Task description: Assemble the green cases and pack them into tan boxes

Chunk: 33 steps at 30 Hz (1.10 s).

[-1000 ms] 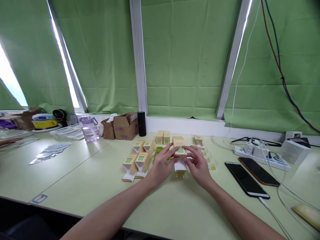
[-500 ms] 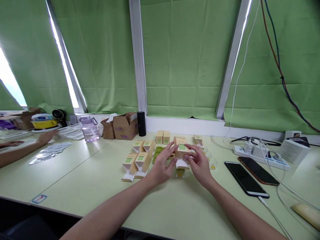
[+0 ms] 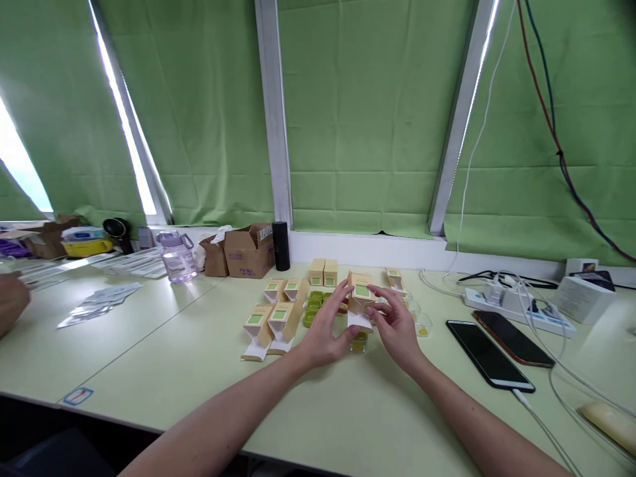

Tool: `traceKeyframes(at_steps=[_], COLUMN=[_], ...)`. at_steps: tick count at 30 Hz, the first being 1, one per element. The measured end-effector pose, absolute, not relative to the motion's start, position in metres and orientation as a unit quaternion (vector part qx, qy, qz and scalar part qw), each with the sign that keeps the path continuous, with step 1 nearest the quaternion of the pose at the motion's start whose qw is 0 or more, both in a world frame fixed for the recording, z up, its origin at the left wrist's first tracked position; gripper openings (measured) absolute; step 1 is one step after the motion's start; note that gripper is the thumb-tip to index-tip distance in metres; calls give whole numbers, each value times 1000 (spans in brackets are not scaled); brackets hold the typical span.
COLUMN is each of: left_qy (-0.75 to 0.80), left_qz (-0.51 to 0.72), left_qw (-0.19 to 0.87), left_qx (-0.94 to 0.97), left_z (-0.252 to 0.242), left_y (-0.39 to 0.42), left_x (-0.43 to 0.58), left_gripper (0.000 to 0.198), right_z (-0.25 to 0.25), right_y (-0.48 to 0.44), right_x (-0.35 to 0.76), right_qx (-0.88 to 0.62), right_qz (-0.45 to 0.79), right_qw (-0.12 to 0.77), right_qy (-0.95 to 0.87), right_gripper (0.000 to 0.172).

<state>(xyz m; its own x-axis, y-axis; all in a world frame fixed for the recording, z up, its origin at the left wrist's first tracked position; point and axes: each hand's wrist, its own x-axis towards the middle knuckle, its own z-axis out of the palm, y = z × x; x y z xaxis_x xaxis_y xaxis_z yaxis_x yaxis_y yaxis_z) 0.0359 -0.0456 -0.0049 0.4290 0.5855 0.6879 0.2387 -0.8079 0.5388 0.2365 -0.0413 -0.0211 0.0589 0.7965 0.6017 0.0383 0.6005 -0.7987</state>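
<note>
Between my two hands is a small tan carton (image 3: 360, 301) with a green square on its face and a white flap hanging down at the near end. My left hand (image 3: 325, 329) grips its left side, thumb close to the flap. On the other side, my right hand (image 3: 395, 324) has its fingers on the carton's right edge. Just below the flap sits a small clear container (image 3: 358, 342) with green in it. To the left stand several like cartons (image 3: 281, 318) with their near flaps down. Green containers (image 3: 314, 306) lie partly hidden behind my left hand.
Two more cartons (image 3: 323, 272) stand at the back, and one carton (image 3: 395, 279) lies to the right. Clear containers (image 3: 422, 324) sit beyond my right hand. Phones (image 3: 489, 356), a power strip (image 3: 519, 311) and cables occupy the right. A co-worker's hand (image 3: 12, 301) shows far left, past a bottle (image 3: 177, 257).
Both my hands keep hold of the carton, which has shifted only slightly; my left thumb now sits by its flap. The co-worker's arm at far left has drawn back leftward.
</note>
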Motion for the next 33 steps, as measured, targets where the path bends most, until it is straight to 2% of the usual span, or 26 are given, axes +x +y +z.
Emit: traceKeyframes(at_steps=[11, 33], left_qy=[292, 316], left_qz=[518, 560], left_qw=[236, 233], left_qx=[768, 730], left_z=[1, -2], left_y=[-50, -44], left_x=[40, 41], left_gripper=[53, 31], right_z=[-19, -17], right_y=[-50, -57], right_x=[236, 234], right_qx=[-316, -287], right_qz=[292, 275], right_qw=[624, 602], right_qy=[-652, -692], right_gripper=[42, 42])
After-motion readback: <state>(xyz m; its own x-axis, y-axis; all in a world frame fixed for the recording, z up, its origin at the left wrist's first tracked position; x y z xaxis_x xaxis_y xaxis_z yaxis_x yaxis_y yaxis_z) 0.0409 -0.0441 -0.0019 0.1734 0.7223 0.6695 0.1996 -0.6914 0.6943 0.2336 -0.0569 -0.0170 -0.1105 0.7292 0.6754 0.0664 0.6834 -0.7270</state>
